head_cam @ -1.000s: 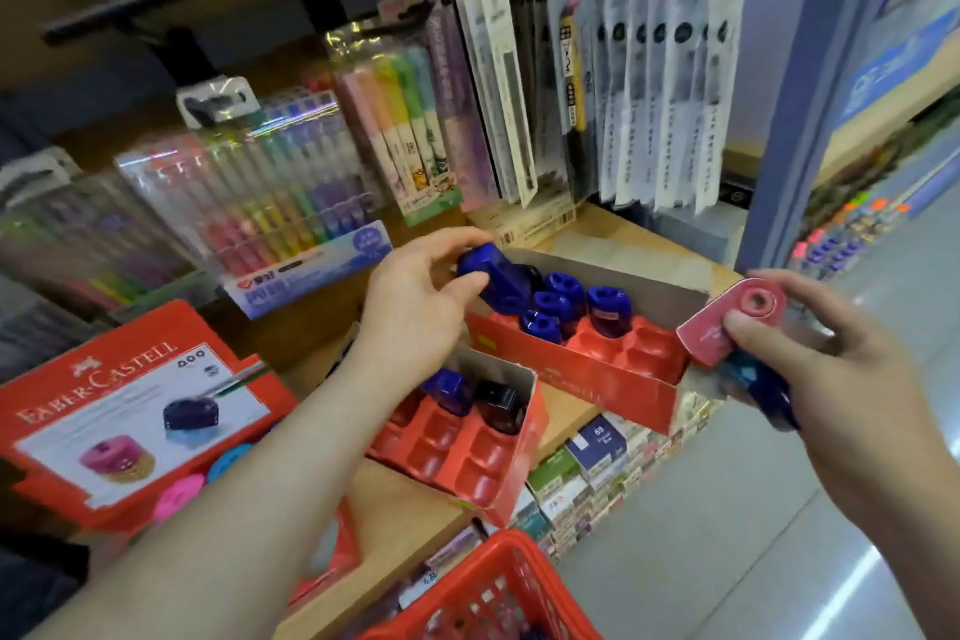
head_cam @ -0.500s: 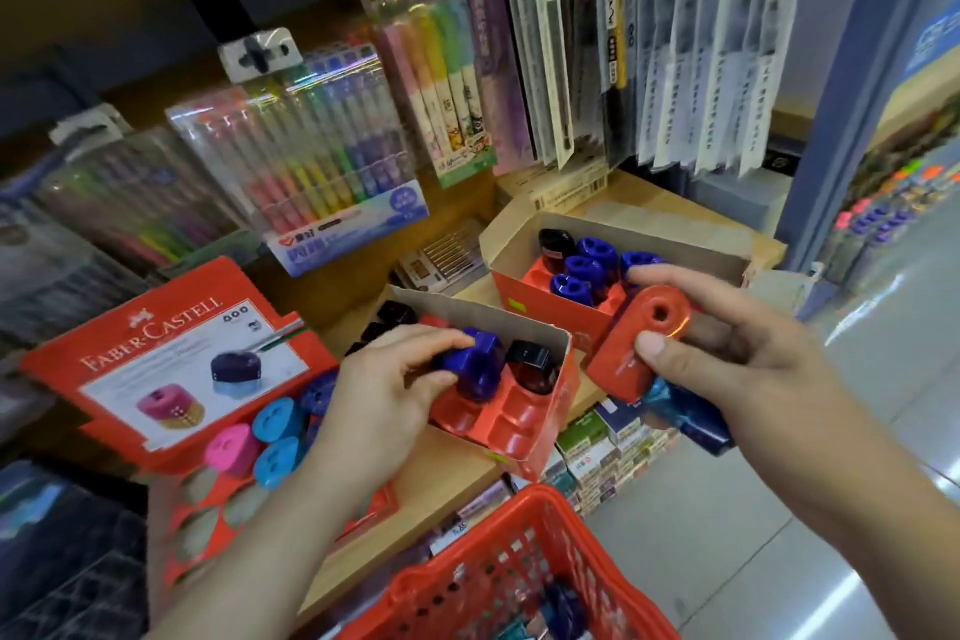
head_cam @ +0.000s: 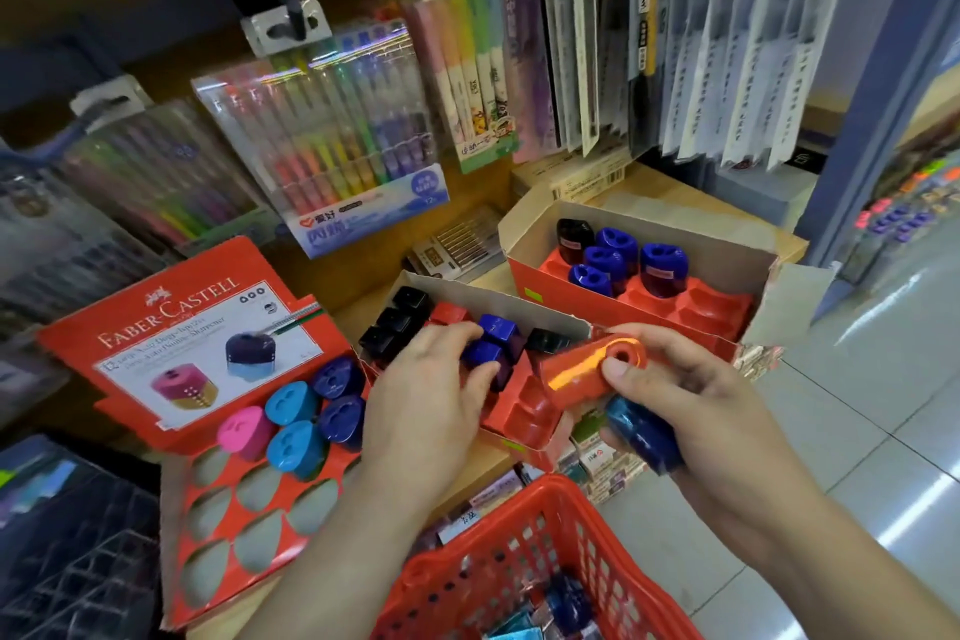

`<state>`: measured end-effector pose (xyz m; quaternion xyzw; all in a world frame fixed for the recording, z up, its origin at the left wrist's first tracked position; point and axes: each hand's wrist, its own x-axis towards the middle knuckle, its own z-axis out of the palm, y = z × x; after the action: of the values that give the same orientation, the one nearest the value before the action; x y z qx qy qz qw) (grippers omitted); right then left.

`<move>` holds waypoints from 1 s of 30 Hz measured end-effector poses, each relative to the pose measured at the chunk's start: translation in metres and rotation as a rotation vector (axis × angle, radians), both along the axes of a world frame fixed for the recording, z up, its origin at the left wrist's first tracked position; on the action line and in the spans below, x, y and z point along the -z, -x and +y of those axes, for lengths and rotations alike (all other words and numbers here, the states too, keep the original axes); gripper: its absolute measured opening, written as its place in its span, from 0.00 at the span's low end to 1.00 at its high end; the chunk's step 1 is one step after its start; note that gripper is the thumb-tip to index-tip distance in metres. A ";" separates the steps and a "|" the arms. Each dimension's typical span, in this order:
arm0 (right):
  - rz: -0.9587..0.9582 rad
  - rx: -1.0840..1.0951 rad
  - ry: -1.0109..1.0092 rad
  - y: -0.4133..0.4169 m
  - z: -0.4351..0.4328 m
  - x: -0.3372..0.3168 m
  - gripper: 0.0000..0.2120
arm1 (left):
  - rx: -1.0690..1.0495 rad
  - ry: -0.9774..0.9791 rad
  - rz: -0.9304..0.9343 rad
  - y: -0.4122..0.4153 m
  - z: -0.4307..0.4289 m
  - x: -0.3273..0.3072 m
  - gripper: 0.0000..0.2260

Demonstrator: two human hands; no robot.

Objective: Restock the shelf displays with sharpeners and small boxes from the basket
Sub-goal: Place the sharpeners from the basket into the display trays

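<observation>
Head view is showing me the red basket (head_cam: 498, 572) nearest, at the bottom edge of the frame. A few loose sharpeners (head_cam: 566, 598) are lying in it, so the stock is waiting within easy reach of both arms.

Just above it, my right grip (head_cam: 717, 411) is clamping two pieces at once. Thumb and forefingers are pinching an orange sharpener (head_cam: 592, 372) with its hole facing up, while the lower fingers are curling round a metallic blue sharpener (head_cam: 644, 431) tucked against the palm. I judge I am carrying them this way as a ready reserve, sparing reaches back to the basket.

Beside it, my left grip (head_cam: 426, 400) is grasping a dark blue sharpener (head_cam: 488, 356) between thumb and fingertips. It is holding the piece at a socket of the middle tray (head_cam: 519, 418), near the black sharpeners (head_cam: 400, 322) standing at the tray's back. I judge I am seating it there because the moulded sockets are holding each piece upright for shoppers.

To the left, the Faber-Castell display (head_cam: 208, 327) is sitting on the shelf (head_cam: 675, 192) with its card propped up, and a handful of coloured sharpeners (head_cam: 291, 426) are filling only its top sockets. Farther back, the rear tray (head_cam: 701, 312) is holding blue sharpeners (head_cam: 608, 255) in its far corner, and its front sockets are gaping. Behind everything, pen packs (head_cam: 337, 146) are hanging on hooks.
</observation>
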<state>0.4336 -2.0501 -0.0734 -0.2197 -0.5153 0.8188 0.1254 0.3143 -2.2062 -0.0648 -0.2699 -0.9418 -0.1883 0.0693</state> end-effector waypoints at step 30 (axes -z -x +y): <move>-0.043 -0.001 0.263 0.002 -0.011 0.000 0.21 | -0.278 -0.338 -0.140 0.014 -0.037 -0.004 0.14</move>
<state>0.4320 -2.0614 -0.0737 -0.2515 -0.4063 0.8744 0.0842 0.3001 -2.2431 -0.0604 -0.1082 -0.9276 -0.3501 0.0734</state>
